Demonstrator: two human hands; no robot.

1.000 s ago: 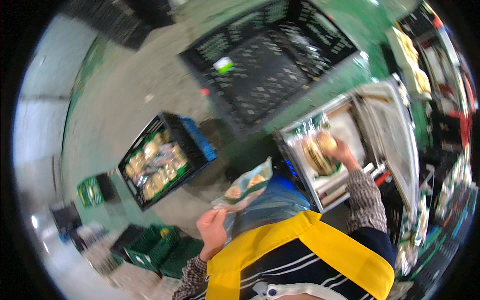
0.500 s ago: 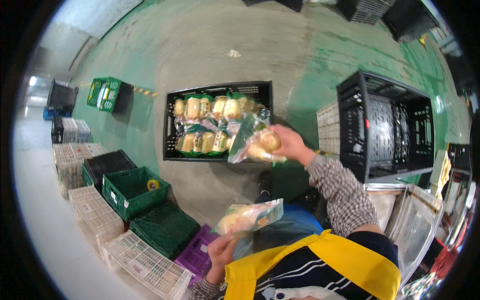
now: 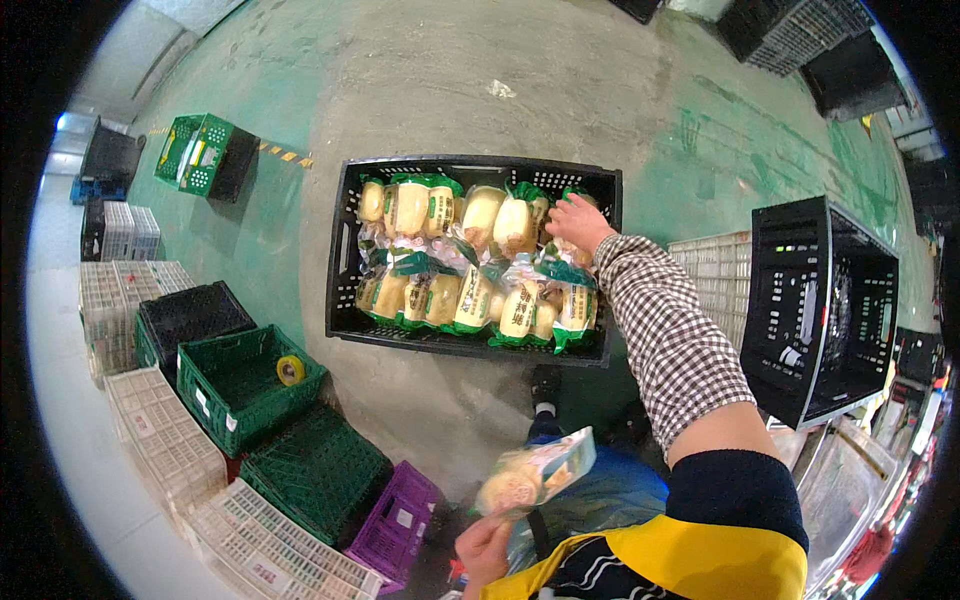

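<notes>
At the right end of a black crate (image 3: 470,345) on the floor, my right hand (image 3: 582,222) is closed over a clear bag of pale vegetable pieces (image 3: 567,250). Part of that bag is hidden under the fingers. Several similar bags (image 3: 470,300) with green ends fill the crate in two rows; their contents look like lotus root. Low in the picture, near my body, my left hand (image 3: 485,548) pinches the edge of another clear bag of pale pieces (image 3: 520,483), held tilted above my apron.
A tilted black crate (image 3: 825,310) stands at right beside a white crate (image 3: 712,275). At left are a green crate (image 3: 215,400) holding a yellow tape roll (image 3: 290,370), white crates (image 3: 165,425) and a purple crate (image 3: 395,520). Farther off stands another green crate (image 3: 205,155).
My right hand has carried its bag from over the crate's near right side down into its right end. The left hand, still holding its bag, has shifted slightly right and lower in view.
</notes>
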